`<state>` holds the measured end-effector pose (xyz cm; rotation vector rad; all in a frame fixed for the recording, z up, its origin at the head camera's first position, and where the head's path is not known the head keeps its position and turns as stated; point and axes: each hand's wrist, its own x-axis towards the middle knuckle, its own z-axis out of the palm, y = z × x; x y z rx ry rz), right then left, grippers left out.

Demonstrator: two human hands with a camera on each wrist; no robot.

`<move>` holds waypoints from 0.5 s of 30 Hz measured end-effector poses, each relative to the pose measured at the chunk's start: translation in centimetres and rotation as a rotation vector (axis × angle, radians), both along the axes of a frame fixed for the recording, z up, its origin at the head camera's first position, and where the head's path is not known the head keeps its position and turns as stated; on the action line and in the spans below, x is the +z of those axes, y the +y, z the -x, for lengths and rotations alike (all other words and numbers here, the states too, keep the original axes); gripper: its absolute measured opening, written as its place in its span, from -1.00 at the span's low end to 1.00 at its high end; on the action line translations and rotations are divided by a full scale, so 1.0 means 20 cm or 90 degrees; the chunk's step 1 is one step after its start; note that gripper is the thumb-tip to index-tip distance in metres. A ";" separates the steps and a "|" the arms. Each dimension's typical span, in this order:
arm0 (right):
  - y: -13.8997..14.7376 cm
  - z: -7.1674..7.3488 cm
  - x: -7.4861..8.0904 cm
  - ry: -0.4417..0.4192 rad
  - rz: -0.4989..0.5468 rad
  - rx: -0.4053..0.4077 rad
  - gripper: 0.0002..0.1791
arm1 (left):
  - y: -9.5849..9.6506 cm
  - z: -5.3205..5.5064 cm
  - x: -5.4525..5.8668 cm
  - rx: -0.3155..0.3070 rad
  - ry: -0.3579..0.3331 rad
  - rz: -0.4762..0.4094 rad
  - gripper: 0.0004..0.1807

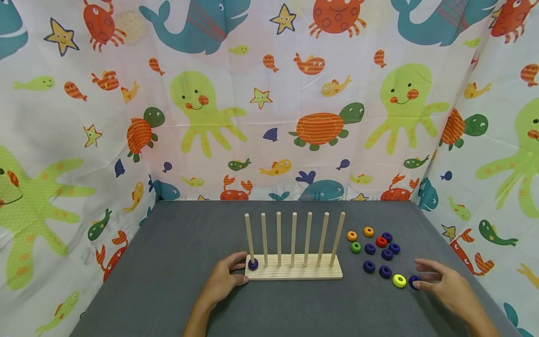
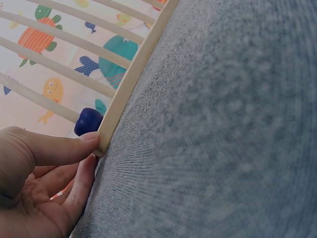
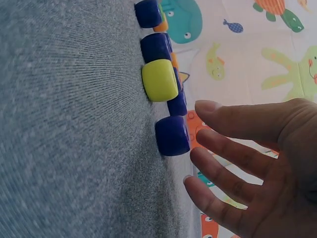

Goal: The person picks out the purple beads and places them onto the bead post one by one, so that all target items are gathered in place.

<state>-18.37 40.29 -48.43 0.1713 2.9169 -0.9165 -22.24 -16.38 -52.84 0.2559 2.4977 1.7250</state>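
A wooden peg rack [image 1: 294, 273] with a row of upright pegs stands on the grey table. One dark blue bead [image 1: 253, 265] sits at the foot of its leftmost peg. My left hand [image 1: 225, 279] grips the rack's left end, thumb at the front corner; in the left wrist view the thumb [image 2: 64, 147] presses the corner of the base beside that bead. On the right, my right hand [image 1: 448, 290] hovers by the nearest dark blue bead [image 3: 173, 136], its fingers parted and a small gap from the bead in the right wrist view. A yellow bead [image 1: 399, 281] lies just left of it.
Further beads lie right of the rack: several dark blue ones [image 1: 385, 272], a red one [image 1: 381, 242], a green one [image 1: 355, 247] and two orange ones [image 1: 368, 232]. A curtain [image 1: 261, 131] printed with sea animals borders the table [image 1: 189, 229] at the back and sides.
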 end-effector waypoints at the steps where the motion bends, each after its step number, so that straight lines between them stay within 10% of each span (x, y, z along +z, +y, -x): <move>1: 0.00 0.00 0.00 0.000 0.001 0.001 -0.15 | 0.00 0.00 0.00 -0.001 0.000 0.000 -0.26; 15: 0.01 0.00 -0.05 -0.020 0.011 0.008 -0.34 | 0.00 0.01 -0.01 0.005 -0.002 0.002 -0.24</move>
